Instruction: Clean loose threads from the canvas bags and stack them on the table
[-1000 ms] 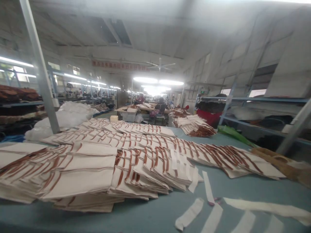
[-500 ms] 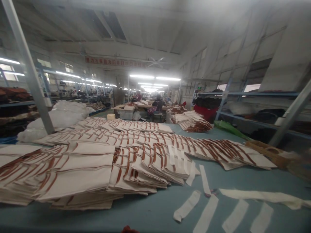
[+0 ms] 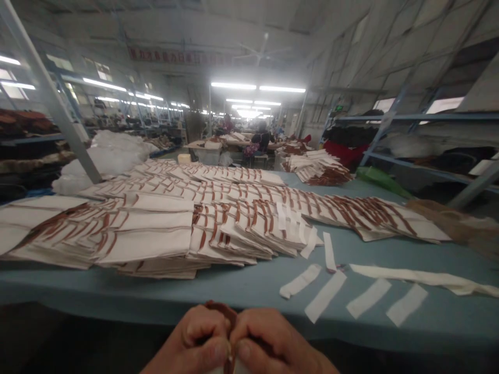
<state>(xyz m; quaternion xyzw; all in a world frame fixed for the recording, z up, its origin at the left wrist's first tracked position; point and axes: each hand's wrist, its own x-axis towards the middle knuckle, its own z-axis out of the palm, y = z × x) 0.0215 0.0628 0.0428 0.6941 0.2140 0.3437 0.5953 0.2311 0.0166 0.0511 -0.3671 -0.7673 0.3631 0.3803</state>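
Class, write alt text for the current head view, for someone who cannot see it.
A person's left hand and right hand grip brown material, thumbs close together, beside a blue-green table. Across it lie rows of overlapping cream pieces with brown edges, and loose pale strips at right.

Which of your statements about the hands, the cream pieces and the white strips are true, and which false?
1. The left hand and right hand both hold a brown fabric piece. True.
2. The hands are wide apart. False: they are close together.
3. The cream pieces lie in overlapping rows on the table. True.
4. Loose white strips lie to the right of the picture's middle. True.
5. Those strips are all in one neat pile. False: several lie spread apart.
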